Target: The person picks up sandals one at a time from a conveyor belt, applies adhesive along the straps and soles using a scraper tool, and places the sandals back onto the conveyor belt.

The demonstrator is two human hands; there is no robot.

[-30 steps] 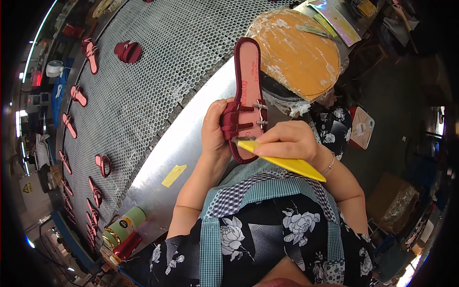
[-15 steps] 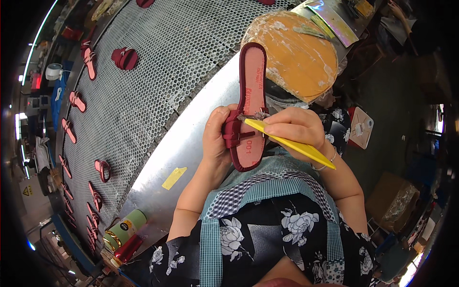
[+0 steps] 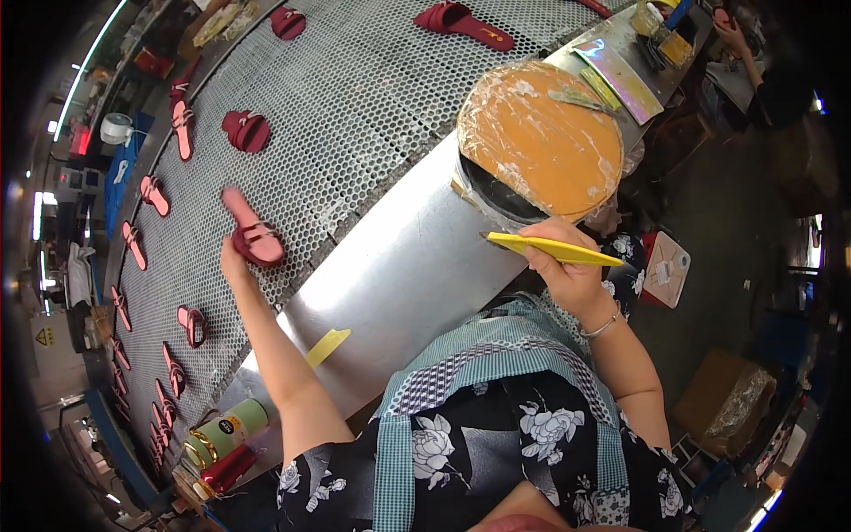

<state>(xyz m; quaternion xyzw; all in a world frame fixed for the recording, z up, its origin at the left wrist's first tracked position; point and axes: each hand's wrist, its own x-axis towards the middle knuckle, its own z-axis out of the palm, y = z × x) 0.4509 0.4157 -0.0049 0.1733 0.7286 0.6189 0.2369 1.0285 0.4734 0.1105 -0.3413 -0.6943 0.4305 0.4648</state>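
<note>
My left hand reaches out over the mesh conveyor belt and grips the edge of a dark red sandal with a pink insole. The sandal lies with its insole up at the belt surface, close to the near edge; whether it fully rests there I cannot tell. Most of the fingers are hidden beneath or behind it. My right hand pinches a flat yellow-handled brush, its small dark tip pointing left above the metal ledge.
More red sandals are spread along the belt. A round tub with an orange, plastic-wrapped lid stands on the ledge, beside yellow tape. A green canister is at lower left. Another person's hand shows at upper right.
My left hand has carried the sandal from in front of me leftward onto the belt. The brush has come away from the strap and stays in my right hand. Sandals on the belt have shifted.
</note>
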